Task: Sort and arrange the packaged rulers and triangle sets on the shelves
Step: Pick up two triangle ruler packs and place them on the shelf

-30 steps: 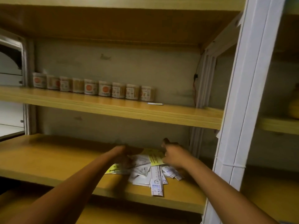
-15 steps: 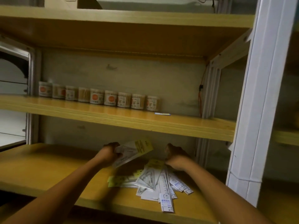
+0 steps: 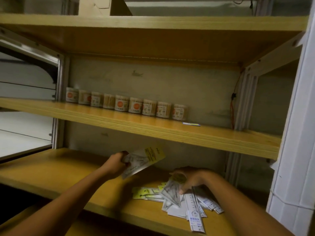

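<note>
A loose pile of packaged rulers and triangle sets (image 3: pixel 185 206) lies on the lower wooden shelf (image 3: pixel 51 169), right of centre. My left hand (image 3: pixel 115 163) grips a clear packet with a yellow header card (image 3: pixel 144 160), held tilted above the shelf and left of the pile. My right hand (image 3: pixel 190 178) rests on the back of the pile and pinches a triangle packet (image 3: pixel 171 190) between thumb and fingers. A long ruler packet (image 3: pixel 193 213) sticks out toward the shelf's front edge.
A row of several round toothpick jars (image 3: pixel 129 104) lines the back of the middle shelf (image 3: pixel 153 130), with a small flat card (image 3: pixel 191 124) to their right. A white upright post (image 3: pixel 293 150) stands close on the right. An orange cable (image 3: pixel 231 106) hangs in the back corner.
My left hand lifted a yellow-headed packet out of the pile and carried it up and left. My right hand dropped onto the pile and took hold of a triangle packet. The view tilted upward.
</note>
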Available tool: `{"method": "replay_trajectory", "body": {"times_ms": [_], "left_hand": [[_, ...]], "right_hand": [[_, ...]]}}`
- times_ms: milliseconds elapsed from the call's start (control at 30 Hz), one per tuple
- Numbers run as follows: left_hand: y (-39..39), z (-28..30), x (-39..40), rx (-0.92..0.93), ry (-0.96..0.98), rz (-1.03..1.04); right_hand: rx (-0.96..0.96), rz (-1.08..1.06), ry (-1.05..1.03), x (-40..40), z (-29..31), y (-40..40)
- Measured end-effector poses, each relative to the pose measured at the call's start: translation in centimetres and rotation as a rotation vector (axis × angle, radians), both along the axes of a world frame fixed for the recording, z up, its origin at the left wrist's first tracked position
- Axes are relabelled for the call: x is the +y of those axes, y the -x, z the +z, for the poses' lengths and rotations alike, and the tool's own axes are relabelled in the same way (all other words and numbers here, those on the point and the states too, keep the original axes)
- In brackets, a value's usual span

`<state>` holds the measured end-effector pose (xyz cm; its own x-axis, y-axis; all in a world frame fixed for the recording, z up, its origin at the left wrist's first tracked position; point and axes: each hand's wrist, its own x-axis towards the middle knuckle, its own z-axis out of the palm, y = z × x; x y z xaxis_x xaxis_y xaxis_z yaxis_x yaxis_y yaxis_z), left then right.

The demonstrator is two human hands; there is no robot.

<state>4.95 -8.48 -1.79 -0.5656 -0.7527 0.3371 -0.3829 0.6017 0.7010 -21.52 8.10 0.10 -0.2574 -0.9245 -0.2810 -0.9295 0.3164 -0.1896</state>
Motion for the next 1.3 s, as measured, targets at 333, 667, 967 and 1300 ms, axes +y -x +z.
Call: {"method": "replay_trajectory", "body": {"times_ms": [333, 667, 967, 1300], "left_hand": [[-1.0, -0.2, 0.1, -0.037, 0.011, 0.017], [-0.5, -0.5, 0.5, 0.001, -0.007, 0.018], [-1.6, -1.0, 0.4, -0.003, -0.034, 0.050], [-1.6, 0.0, 0.6, 0.083, -0.070, -0.084]], "right_hand": [[-0.034, -0.073, 0.114, 0.0, -1.7, 1.8], [-0.053, -0.219, 0.378, -2.1, -1.2, -0.8], [-0.093, -0.408, 0.462, -3.5, -1.9, -1.0], [-0.673, -0.581, 0.824, 1.2, 1.0, -2.0]]}}
